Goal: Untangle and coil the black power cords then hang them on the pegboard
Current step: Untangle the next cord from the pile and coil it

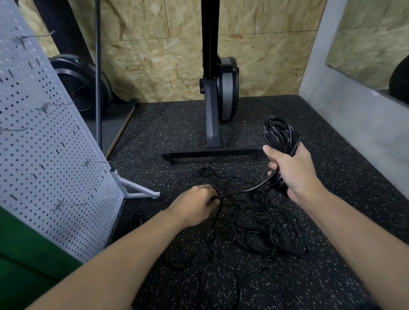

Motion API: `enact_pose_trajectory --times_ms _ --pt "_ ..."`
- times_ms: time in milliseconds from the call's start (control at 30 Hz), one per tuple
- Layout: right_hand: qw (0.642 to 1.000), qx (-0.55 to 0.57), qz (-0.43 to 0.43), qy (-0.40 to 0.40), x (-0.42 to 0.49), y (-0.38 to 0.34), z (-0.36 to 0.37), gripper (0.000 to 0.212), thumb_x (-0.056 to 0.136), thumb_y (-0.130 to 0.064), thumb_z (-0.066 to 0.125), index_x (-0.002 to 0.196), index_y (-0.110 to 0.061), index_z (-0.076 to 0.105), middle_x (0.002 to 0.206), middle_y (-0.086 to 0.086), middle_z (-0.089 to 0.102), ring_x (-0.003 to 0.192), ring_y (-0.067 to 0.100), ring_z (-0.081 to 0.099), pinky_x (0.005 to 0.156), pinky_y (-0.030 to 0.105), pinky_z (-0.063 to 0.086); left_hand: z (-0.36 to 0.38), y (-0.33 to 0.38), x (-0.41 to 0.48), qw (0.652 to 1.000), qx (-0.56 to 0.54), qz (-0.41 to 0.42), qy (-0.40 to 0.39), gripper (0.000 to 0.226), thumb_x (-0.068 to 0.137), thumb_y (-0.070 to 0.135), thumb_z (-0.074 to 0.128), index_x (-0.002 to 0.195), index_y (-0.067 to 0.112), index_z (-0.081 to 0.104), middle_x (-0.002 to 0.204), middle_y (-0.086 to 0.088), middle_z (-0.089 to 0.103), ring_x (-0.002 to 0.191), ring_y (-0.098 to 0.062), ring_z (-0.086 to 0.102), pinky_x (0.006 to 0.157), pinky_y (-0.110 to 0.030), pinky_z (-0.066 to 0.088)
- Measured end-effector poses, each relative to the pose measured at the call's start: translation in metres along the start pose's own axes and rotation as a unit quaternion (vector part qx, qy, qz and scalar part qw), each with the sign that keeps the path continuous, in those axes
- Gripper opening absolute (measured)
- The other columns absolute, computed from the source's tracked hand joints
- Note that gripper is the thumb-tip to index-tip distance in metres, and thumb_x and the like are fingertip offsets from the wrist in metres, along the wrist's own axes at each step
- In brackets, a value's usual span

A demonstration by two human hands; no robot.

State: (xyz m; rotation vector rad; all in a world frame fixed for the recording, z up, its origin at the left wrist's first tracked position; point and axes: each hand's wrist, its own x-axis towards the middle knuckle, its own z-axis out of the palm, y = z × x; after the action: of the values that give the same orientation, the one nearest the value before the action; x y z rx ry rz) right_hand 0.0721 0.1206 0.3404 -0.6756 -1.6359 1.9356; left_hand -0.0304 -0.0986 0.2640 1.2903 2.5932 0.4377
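Right hand (291, 172) grips coiled bundle (280, 137) of black cord, several loops done. Left hand (198, 202) pinches free strand (246, 189) running to bundle. Big tangle (261, 230) lies loose on floor (334, 266) (most of job left). Pegboard (42, 133) hooks bare, nothing hung.

Pegboard (47, 136) left of cords (254, 222)

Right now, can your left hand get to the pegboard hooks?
Probably yes: the pegboard stands just left of the left hand, with only floor between. But that hand grips a cord strand leading to the coil in the right hand.
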Motion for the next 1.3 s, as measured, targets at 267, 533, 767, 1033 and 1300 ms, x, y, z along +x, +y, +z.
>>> enact_pose_trajectory --times_ms 267,533,767,1033,1300 --pt "0.946 -0.322 -0.045 0.006 0.006 -0.001 -0.021 0.045 0.089 -0.032 0.08 0.125 -0.026 0.054 0.118 -0.01 0.065 0.107 0.017 0.061 0.092 0.04 0.049 -0.027 0.015 0.002 0.995 -0.038 0.087 0.039 0.029 0.104 0.045 0.055 0.097 0.017 0.061 0.089 0.006 0.059 0.082 -0.015 0.055 0.073 -0.033 0.042" --pt "0.918 -0.366 0.026 -0.148 -0.007 0.01 -0.01 0.086 0.071 -0.083 0.073 0.135 -0.03 0.051 0.128 -0.006 0.065 0.114 0.016 0.062 0.098 0.041 0.05 -0.042 0.051 -0.001 0.982 -0.035 0.163 0.094 0.037 0.106 0.055 0.045 0.106 0.023 0.064 0.086 0.015 0.049 0.079 -0.009 0.053 0.074 -0.031 0.045" --pt "0.859 -0.349 0.102 -0.36 -0.027 0.004 0.004 0.095 0.065 -0.084 0.075 0.139 -0.037 0.04 0.13 -0.011 0.061 0.108 0.002 0.059 0.102 0.036 0.048 -0.047 0.045 -0.001 0.972 -0.113 0.097 0.181 0.041 0.091 0.055 0.068 0.075 0.019 0.056 0.075 0.008 0.057 0.069 -0.01 0.051 0.061 -0.029 0.04" --pt "0.784 -0.474 0.069 -0.395 -0.027 0.015 0.01 0.107 0.092 -0.064 0.066 0.166 -0.03 -0.004 0.117 -0.003 0.069 0.106 0.006 0.065 0.102 0.028 0.048 -0.057 0.034 -0.005 0.963 -0.218 0.009 0.159 0.053 0.066 0.054 0.095 0.093 0.023 0.061 0.082 0.008 0.064 0.066 0.001 0.051 0.062 -0.015 0.04" --pt "0.811 -0.406 0.03 -0.421 -0.013 0.014 0.003 0.041 0.099 -0.05 0.063 0.122 -0.031 0.034 0.092 -0.004 0.074 0.079 0.007 0.066 0.075 0.033 0.055 -0.047 0.032 0.0 0.963 -0.182 0.015 0.198 0.044 0.079 0.064 0.08 0.095 0.03 0.057 0.093 0.011 0.056 0.079 -0.003 0.051 0.072 -0.027 0.046"
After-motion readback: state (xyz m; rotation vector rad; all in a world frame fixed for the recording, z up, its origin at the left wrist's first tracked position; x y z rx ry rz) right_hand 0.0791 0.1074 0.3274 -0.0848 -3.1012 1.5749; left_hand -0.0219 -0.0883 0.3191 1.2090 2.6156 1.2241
